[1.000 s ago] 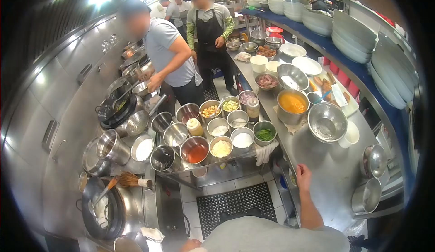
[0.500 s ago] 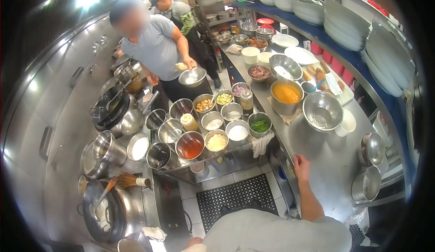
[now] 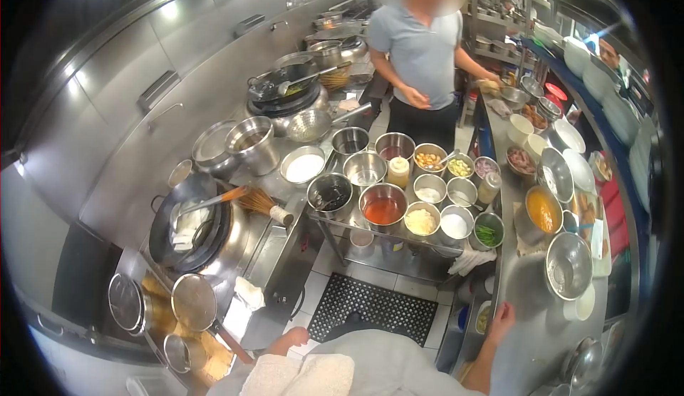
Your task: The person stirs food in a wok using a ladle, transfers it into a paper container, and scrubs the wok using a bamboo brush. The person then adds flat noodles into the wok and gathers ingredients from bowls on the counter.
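My right hand (image 3: pixel 503 317) hangs over the left edge of the steel counter (image 3: pixel 527 335), its fingers loosely curled together with nothing visible in them. Below the worktable, my left hand (image 3: pixel 291 340) is held low beside my body with fingers folded in; I see nothing in it. A pale towel (image 3: pixel 306 374) lies over my shoulder. To the left of my left hand stands a round strainer (image 3: pixel 194 302) with a long handle (image 3: pixel 231 344). The wok (image 3: pixel 189 218) beyond it holds white pieces and a wooden-handled ladle (image 3: pixel 221 198).
Steel pots of ingredients cover the worktable, including red sauce (image 3: pixel 383 211) and chopped greens (image 3: pixel 487 233). A bamboo brush (image 3: pixel 263 207) lies beside the wok. On the counter are a pot of orange sauce (image 3: pixel 543 211) and a steel bowl (image 3: pixel 568 266). A co-worker (image 3: pixel 420 47) stands behind the worktable.
My view has swung left, bringing the wok, strainers and my left hand further in. The co-worker's metal bowl is now down at the counter, with that person's hand beside it.
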Tool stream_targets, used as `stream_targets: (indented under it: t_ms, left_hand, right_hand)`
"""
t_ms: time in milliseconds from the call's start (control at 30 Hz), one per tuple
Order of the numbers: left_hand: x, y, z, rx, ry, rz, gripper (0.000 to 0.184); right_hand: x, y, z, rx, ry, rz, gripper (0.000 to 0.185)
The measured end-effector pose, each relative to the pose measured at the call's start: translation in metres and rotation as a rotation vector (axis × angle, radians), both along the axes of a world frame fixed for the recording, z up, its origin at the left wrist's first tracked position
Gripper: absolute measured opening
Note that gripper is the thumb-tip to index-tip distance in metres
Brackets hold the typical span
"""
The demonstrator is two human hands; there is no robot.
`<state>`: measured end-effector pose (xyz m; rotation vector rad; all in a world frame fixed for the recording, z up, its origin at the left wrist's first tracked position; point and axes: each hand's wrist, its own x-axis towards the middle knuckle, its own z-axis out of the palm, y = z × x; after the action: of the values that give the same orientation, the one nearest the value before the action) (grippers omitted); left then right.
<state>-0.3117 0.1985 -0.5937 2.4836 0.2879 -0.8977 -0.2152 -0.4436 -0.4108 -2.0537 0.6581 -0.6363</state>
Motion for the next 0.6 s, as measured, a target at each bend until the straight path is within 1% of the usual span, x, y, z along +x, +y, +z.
stream_targets:
  t_ms: [133,233,300,333,367,400,433,467,600]
  left_hand:
    - [-0.010,-0.005,-0.002,-0.005,-0.002,0.032,0.028]
    - [-0.022,-0.013,-0.007,-0.027,-0.010,0.049,0.028]
    - [-0.027,-0.019,-0.008,-0.057,-0.017,0.036,0.028]
    - [-0.026,-0.022,-0.006,-0.074,-0.020,0.024,0.028]
    - [-0.026,-0.023,-0.005,-0.080,-0.016,0.015,0.028]
    - [-0.026,-0.026,-0.005,-0.092,-0.008,0.012,0.028]
    - [-0.023,-0.031,-0.002,-0.104,-0.005,0.012,0.028]
    - [-0.019,-0.036,-0.001,-0.109,0.001,0.009,0.028]
    - [-0.006,-0.049,-0.002,-0.117,0.030,-0.010,0.028]
  right_hand:
    - [-0.002,-0.004,-0.005,0.000,0.022,-0.004,0.019]
    - [-0.002,-0.001,-0.009,-0.121,-0.073,0.008,0.018]
    - [-0.004,0.001,-0.005,-0.101,-0.001,-0.008,0.017]
    - [-0.005,0.001,-0.007,-0.054,-0.019,-0.001,0.017]
    - [-0.004,0.002,-0.006,-0.103,0.001,-0.055,0.017]
    - [-0.004,-0.001,-0.010,-0.078,0.030,-0.049,0.017]
    - [-0.005,0.009,0.018,-0.029,0.103,-0.074,0.016]
    - [-0.005,0.013,0.025,-0.063,0.016,-0.083,0.015]
    - [-0.006,0.013,0.020,-0.022,-0.011,-0.084,0.013]
